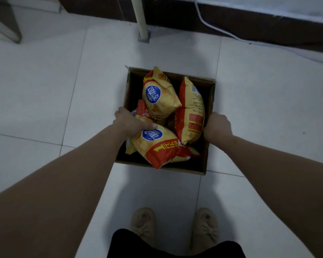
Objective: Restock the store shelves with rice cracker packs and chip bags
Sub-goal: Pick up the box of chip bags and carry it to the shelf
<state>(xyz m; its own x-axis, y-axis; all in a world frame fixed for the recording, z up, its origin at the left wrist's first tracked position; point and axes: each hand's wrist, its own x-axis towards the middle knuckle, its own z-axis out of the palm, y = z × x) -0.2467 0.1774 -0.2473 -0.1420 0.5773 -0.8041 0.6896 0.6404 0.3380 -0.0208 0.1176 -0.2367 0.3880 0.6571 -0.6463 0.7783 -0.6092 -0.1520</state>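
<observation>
An open cardboard box (208, 101) stands on the tiled floor in front of me. Several yellow-and-red chip bags fill it: one (159, 95) at the back left, one (191, 108) on its side at the right, one (160, 148) at the front. My left hand (128, 121) grips the box's left wall, thumb lying over the front bag. My right hand (217, 125) grips the box's right wall, fingers curled over its edge. No rice cracker packs show.
A pale post (141, 17) on a small foot stands beyond the box. A white cable (222, 30) runs along the dark baseboard at the back right. A furniture leg (6, 32) sits at the far left. My slippered feet (173, 226) are just behind the box.
</observation>
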